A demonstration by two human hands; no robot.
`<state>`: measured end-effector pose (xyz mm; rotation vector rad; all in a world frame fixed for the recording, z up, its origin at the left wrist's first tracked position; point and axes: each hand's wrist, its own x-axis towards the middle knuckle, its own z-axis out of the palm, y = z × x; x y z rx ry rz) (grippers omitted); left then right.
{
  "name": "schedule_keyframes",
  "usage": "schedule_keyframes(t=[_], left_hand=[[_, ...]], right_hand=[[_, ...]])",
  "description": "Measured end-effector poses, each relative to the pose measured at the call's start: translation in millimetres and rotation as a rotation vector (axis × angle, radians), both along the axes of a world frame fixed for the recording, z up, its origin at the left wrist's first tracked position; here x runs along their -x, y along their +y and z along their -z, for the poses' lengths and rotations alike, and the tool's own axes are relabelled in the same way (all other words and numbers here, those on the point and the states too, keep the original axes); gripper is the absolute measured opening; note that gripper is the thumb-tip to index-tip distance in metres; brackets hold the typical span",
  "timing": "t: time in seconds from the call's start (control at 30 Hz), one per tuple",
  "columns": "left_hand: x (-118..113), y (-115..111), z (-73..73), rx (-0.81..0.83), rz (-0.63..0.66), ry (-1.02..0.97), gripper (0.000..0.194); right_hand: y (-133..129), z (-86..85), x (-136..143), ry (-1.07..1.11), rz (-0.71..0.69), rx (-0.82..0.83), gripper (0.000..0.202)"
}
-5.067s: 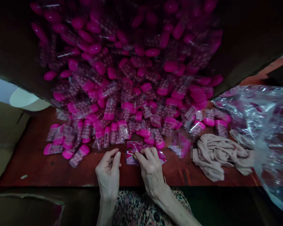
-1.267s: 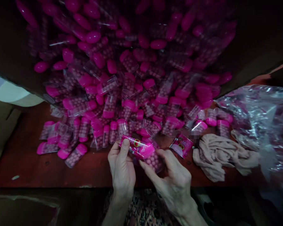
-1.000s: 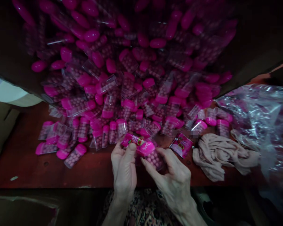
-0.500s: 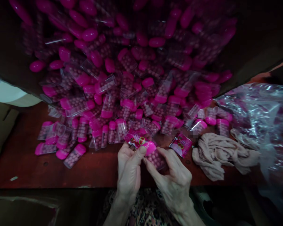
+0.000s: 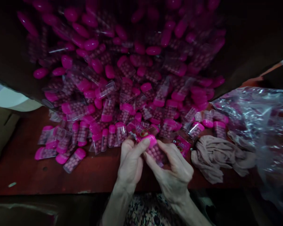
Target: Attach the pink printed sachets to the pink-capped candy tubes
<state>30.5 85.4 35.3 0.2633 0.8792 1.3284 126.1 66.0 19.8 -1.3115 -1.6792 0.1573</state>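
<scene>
Between my two hands is a small clear candy container (image 5: 155, 153) with a pink cap, filled with pink balls. My left hand (image 5: 130, 161) is closed on its cap end, the thumb pressing on the cap. A shiny pink printed wrapper (image 5: 142, 133) sticks out beyond the left fingers, against the cap; its lower part is hidden. My right hand (image 5: 174, 168) pinches the clear body from the other side with thumb and forefinger. Just past the right fingers, another pink printed wrapper (image 5: 182, 145) lies on the red-brown table (image 5: 96, 172).
A large heap of similar capped containers (image 5: 127, 84) spills from a dark box onto the table. Several stand or lie loose at the left (image 5: 74, 160). To the right are a crumpled beige cloth (image 5: 217, 157) and clear plastic sheeting (image 5: 269, 116). A pale round object (image 5: 11, 99) sits far left.
The wrapper at my left fingers has tilted and bunched closer to the cap, showing less of its printed face. Both hands keep hold of the container. The view has shifted slightly.
</scene>
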Motion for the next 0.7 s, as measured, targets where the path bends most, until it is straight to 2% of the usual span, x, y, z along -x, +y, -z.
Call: schedule_keyframes(t=[0.1,0.17,0.27,0.33,0.43,0.53,0.63,0.7], left_hand=[[-5,38,-10.3,-0.044,-0.029,0.002,0.005],[-7,65,-13.9,-0.051,-0.037,-0.038,0.006],[-7,88,-14.1,-0.036,-0.026,-0.065,0.008],[-7,89,-12.0,-0.036,-0.011,-0.070,0.009],[-8,80,-8.4,-0.026,-0.018,-0.074,0.010],[-12,71,-7.2,-0.012,-0.038,-0.066,0.009],[-14,69,-9.8,-0.006,-0.050,-0.052,0.009],[-11,69,-12.4,-0.004,-0.050,-0.042,0.008]], right_hand=[[38,-3.5,11,-0.095,0.153,-0.118,0.014],[64,-5.7,17,-0.048,0.257,-0.090,0.013],[86,-6.6,22,0.107,0.275,0.015,0.014],[86,-4.4,22,0.141,0.256,0.040,0.016],[77,1.6,20,0.189,0.218,0.098,0.018],[73,3.3,19,0.222,0.245,0.148,0.018],[75,-4.5,17,0.124,0.266,0.075,0.017],[75,-12.6,13,0.078,0.214,0.081,0.018]])
